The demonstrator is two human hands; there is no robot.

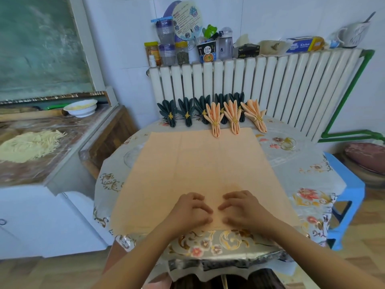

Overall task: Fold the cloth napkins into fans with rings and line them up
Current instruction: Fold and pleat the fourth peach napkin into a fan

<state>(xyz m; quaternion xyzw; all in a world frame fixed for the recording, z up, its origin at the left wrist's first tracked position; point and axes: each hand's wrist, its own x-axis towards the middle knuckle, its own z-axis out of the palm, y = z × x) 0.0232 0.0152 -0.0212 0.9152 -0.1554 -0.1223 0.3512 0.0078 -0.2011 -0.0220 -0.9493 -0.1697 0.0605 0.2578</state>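
Floral-covered bench point(308, 176) before a white radiator point(270, 84), seen from the head camera. An open peach napkin point(200, 163) lies flat on the bench. Left hand point(190, 209) and right hand point(241, 207) rest side by side on its near edge, fingers curled and pinching the cloth. Along the far edge stand five dark fan napkins point(169, 113) in gold rings, with three peach fan napkins point(233, 116) just in front. A spare gold ring point(288, 143) lies to the right of the open napkin.
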